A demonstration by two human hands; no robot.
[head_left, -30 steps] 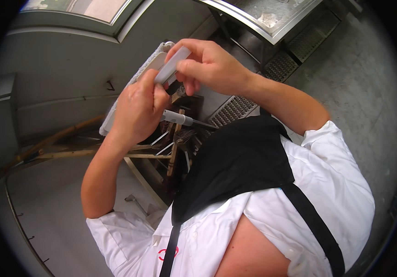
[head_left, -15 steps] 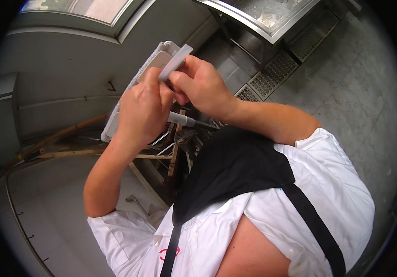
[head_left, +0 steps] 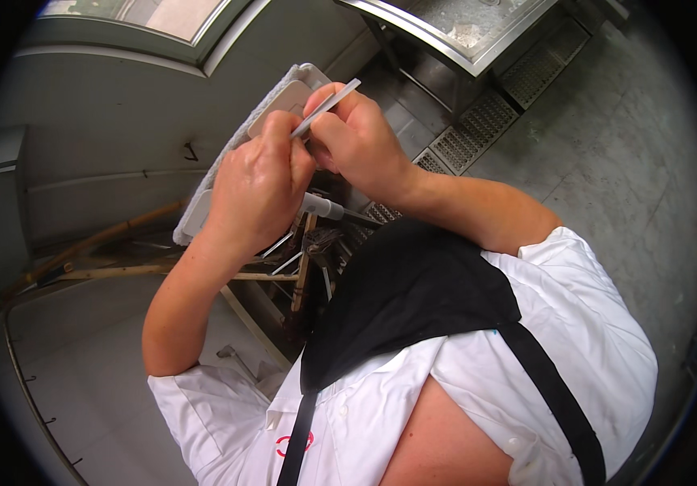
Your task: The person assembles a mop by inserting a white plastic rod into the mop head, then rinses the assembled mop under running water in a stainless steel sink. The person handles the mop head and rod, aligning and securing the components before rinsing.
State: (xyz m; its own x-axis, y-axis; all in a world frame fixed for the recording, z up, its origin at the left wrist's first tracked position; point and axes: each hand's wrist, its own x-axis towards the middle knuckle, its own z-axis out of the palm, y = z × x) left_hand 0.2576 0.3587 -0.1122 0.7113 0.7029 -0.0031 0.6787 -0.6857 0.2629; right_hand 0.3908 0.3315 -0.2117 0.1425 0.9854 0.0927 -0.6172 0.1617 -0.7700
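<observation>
A flat mop head (head_left: 288,101) with a pale plastic plate is raised in front of me, its fluffy grey-white pad (head_left: 227,150) showing along the left edge. My left hand (head_left: 253,186) is closed, fingers curled at the lower end of a narrow pale-grey strip (head_left: 328,107). At the strip's other side my right hand (head_left: 362,146) pinches it, thumb bent inward. Both hands meet over the mop plate and hide its middle. Below my left hand, a light-coloured mop handle (head_left: 323,207) comes out. Whether the strip is joined to the plate is hidden.
Wooden and metal poles (head_left: 296,275) stand clustered below the hands. A steel table (head_left: 478,61) is at the far right, above metal floor grates (head_left: 474,134). A grey wall with a hook (head_left: 191,151) and a window (head_left: 146,24) lies to the left.
The strip has turned and now appears thinner, nearly edge-on. My right hand's fingers have shifted around it. Both hands and the mop head have moved slightly.
</observation>
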